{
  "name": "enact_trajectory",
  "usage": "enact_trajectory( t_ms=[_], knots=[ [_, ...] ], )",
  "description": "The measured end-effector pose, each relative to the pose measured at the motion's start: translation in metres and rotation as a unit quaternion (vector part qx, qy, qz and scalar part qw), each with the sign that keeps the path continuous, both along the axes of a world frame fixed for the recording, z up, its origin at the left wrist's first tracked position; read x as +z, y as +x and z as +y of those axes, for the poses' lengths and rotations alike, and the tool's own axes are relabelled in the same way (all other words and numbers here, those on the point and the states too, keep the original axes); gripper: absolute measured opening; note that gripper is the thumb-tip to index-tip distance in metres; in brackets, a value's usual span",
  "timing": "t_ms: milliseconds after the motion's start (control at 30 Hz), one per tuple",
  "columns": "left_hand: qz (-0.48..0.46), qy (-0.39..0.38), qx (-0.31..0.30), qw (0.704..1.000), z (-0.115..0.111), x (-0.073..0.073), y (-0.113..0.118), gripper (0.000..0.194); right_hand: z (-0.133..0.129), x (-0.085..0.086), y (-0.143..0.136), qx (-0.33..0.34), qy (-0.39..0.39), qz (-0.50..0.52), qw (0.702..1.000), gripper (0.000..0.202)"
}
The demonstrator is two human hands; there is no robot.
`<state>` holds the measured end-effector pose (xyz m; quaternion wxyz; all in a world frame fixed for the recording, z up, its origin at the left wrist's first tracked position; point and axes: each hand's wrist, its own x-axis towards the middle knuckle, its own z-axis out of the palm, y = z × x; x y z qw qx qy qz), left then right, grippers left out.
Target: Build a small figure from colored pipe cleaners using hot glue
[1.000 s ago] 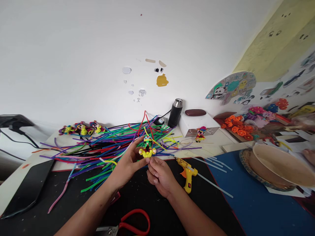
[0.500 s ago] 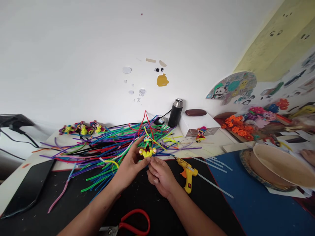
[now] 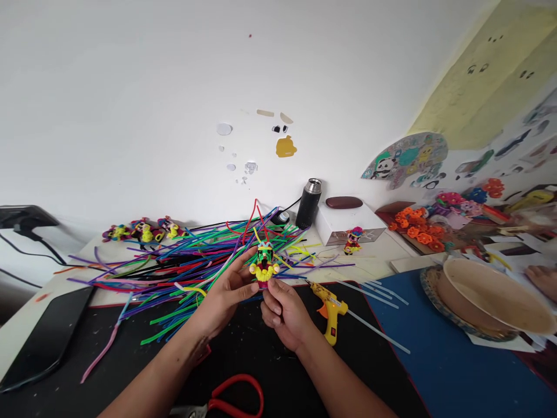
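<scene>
A small pipe-cleaner figure (image 3: 264, 271) stands upright between my hands over the black mat. It has a green face, a fuzzy yellow collar and a magenta lower part. My left hand (image 3: 226, 295) grips it from the left, thumb at the lower part and fingers partly hidden behind. My right hand (image 3: 285, 313) pinches its bottom end, the other fingers curled in. Behind the hands spreads a heap of colourful pipe cleaners (image 3: 183, 267). A yellow hot glue gun (image 3: 331, 310) lies right of my right hand, a glue stick in its back end.
Red-handled scissors (image 3: 237, 395) lie at the near edge. Several similar figures (image 3: 145, 230) rest at the back left, another figure (image 3: 353, 239) by a white box (image 3: 348, 220). A black flask (image 3: 308, 203) stands behind. At right is a large bowl (image 3: 496, 296); another person's hand (image 3: 542, 278) shows beyond.
The figure has turned more upright in my hands, and its magenta lower part now shows. My left thumb has drawn back slightly from my right fingertips. The view has shifted a little.
</scene>
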<state>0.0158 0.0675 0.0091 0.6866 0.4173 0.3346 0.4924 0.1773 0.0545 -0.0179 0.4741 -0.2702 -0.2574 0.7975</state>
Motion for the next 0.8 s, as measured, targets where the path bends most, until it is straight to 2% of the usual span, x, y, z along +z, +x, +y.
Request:
enact_trajectory(
  t_ms=[133,300,567,800],
  knots=[
    [0.006,-0.004,0.016,1.000,0.0012,-0.0037,0.0003,0.076,0.0001,-0.0009,-0.0007,0.006,0.003,-0.004,1.000,0.053],
    [0.002,-0.016,0.035,0.999,0.0017,-0.0015,0.0021,0.075,-0.0013,0.0001,-0.0026,0.013,0.005,-0.005,1.000,0.053],
    [-0.001,-0.016,0.038,0.999,0.0017,0.0017,0.0040,0.075,-0.0009,-0.0028,-0.0039,0.016,0.004,-0.002,1.000,0.061],
    [0.004,-0.004,0.033,0.999,0.0020,-0.0037,0.0038,0.074,-0.0004,-0.0031,-0.0044,0.014,-0.006,0.000,1.000,0.055]
  ],
)
